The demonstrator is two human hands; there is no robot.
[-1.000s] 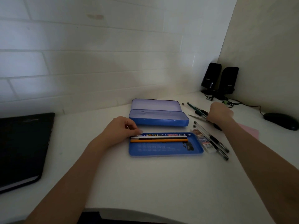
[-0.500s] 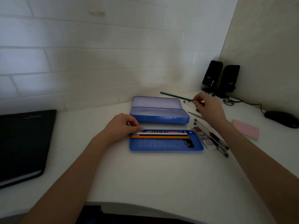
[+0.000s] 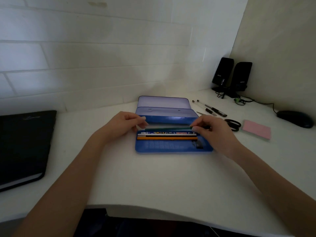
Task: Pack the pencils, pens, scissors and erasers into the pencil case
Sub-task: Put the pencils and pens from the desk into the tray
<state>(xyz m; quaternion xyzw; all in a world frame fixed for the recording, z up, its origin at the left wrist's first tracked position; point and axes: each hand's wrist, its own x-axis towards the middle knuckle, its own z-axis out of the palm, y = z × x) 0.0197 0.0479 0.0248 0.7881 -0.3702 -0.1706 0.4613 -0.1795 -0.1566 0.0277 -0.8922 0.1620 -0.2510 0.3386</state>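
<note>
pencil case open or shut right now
Open. The pencil case lies spread flat, its lid folded back toward the wall, and the orange pencil lies exposed in the front tray.

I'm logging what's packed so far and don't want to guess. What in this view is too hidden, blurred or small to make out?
Head view only:
- Green pencil: motion-blurred; its ends sit under the left hand and right hand.
- Small dark item in the blue metal pencil case: too dim to identify.
- Black-handled scissors: blades hidden behind the right hand.
- Erasers: none visible, possibly behind the right hand.
</note>
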